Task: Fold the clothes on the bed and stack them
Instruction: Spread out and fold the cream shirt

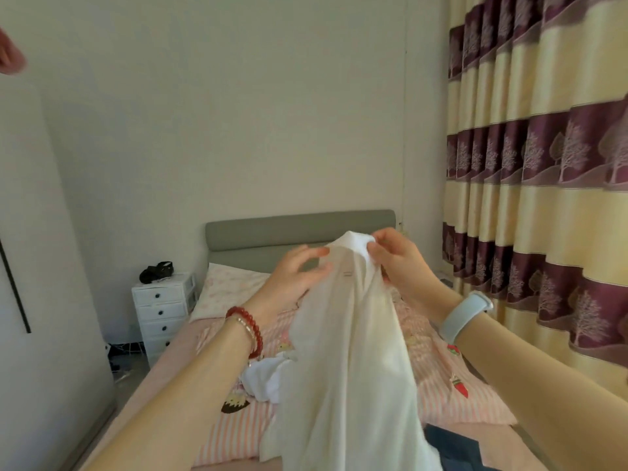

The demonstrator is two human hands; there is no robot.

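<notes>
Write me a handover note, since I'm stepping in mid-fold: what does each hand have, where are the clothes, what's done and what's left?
Right hand: grip pinches the top edge of the white garment, held up over the bed.
Left hand: fingers spread, touching the same garment near its top; no firm grip visible.
Another white garment lies crumpled on the bed; dark blue cloth sits at the near edge.
Done: no folded stack visible.
Left: fold the held garment, then the rest, and stack.

Soft even daylight, slight blur, wide-angle edge distortion
</notes>
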